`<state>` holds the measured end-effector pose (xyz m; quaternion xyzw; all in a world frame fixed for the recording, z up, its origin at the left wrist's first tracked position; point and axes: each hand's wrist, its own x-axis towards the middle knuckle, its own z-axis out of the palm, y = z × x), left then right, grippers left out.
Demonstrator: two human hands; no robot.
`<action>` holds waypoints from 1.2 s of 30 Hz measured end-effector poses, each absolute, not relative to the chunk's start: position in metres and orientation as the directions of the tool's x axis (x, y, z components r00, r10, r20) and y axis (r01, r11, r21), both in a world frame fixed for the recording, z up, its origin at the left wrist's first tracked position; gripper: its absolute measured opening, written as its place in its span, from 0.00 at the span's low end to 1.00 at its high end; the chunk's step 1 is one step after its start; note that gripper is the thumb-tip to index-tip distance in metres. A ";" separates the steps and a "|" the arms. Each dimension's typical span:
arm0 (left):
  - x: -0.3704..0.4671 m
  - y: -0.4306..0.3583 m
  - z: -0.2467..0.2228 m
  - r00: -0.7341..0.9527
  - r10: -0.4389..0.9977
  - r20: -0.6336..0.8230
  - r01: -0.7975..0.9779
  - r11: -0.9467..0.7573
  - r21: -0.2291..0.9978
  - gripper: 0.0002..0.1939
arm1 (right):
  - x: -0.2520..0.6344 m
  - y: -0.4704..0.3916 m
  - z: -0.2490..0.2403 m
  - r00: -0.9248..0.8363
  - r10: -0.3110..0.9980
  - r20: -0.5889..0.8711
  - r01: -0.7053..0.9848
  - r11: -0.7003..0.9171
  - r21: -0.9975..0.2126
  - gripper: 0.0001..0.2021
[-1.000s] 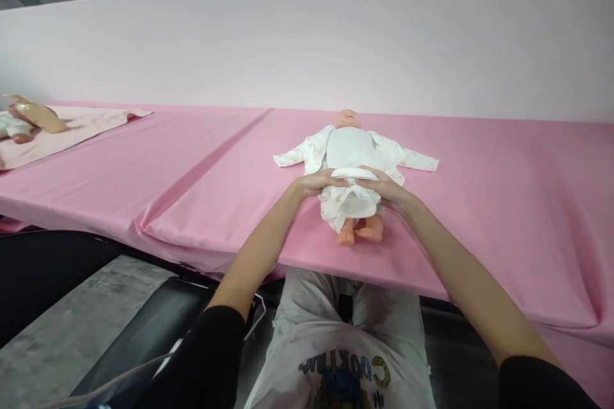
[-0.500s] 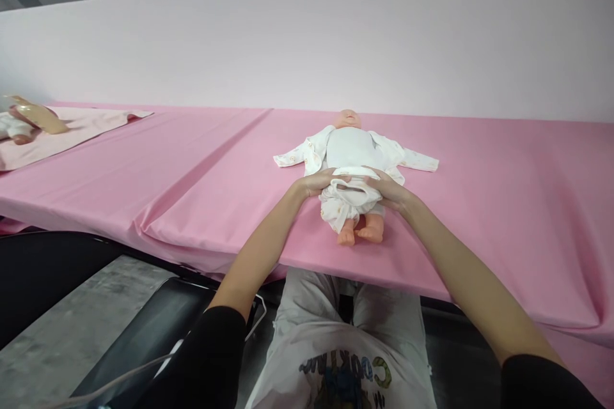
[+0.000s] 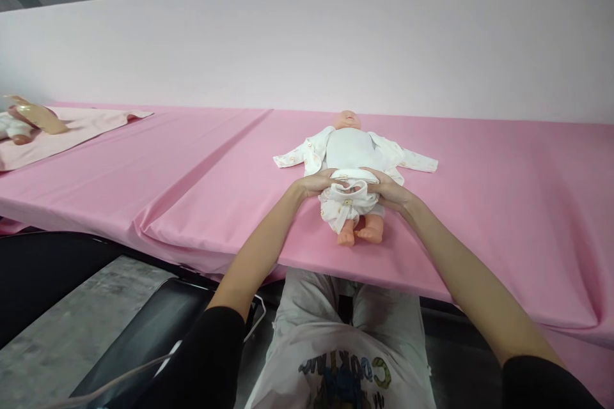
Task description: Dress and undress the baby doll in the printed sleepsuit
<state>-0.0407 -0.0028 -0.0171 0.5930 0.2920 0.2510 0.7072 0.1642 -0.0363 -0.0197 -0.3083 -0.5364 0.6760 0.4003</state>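
White trousers [image 3: 346, 203] bunched over doll's [image 3: 354, 148] legs, waistband pinched between left hand [image 3: 320, 183] and right hand [image 3: 386, 188]; pink sheet [image 3: 215, 172] beneath.

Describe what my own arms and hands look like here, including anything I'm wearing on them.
Your left hand and right hand are ungloved. Black fabric sleeves, the left one and the right one, end around the elbows, leaving the forearms uncovered. Rings or nail polish would be too small to make out.

1 head-worn view; forward and downward
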 end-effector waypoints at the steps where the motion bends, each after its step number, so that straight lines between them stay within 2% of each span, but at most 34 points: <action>1: -0.041 -0.002 -0.018 0.700 0.706 -0.108 -0.016 0.166 0.986 0.27 | 0.164 -0.036 -0.020 -0.491 0.871 0.017 -0.210 -0.099 -0.973 0.27; 10: -0.039 -0.001 -0.019 0.703 0.703 -0.108 0.008 0.144 0.990 0.24 | 0.159 -0.038 -0.014 -0.478 0.878 0.016 -0.231 -0.108 -0.967 0.25; 18: -0.042 -0.004 -0.015 0.737 0.673 -0.059 0.027 0.059 0.998 0.31 | 0.160 -0.044 -0.011 -0.469 0.883 0.014 -0.278 -0.132 -0.951 0.17; 23: -0.041 -0.008 -0.010 0.738 0.671 -0.071 0.024 0.079 0.997 0.31 | 0.159 -0.046 -0.009 -0.471 0.882 0.028 -0.184 -0.067 -0.981 0.21; 27: -0.038 -0.010 -0.008 0.716 0.692 -0.094 0.006 0.128 0.992 0.26 | 0.155 -0.048 -0.011 -0.435 0.899 0.046 -0.165 -0.029 -0.986 0.23; 32: -0.038 -0.006 -0.012 0.686 0.721 -0.104 -0.006 0.148 0.989 0.24 | 0.154 -0.049 -0.011 -0.362 0.921 0.145 -0.049 0.137 -0.989 0.21; 36: -0.040 -0.005 -0.012 0.678 0.725 -0.119 0.066 0.102 0.993 0.26 | 0.173 -0.049 0.004 -0.509 0.846 0.156 0.103 0.240 -0.965 0.24</action>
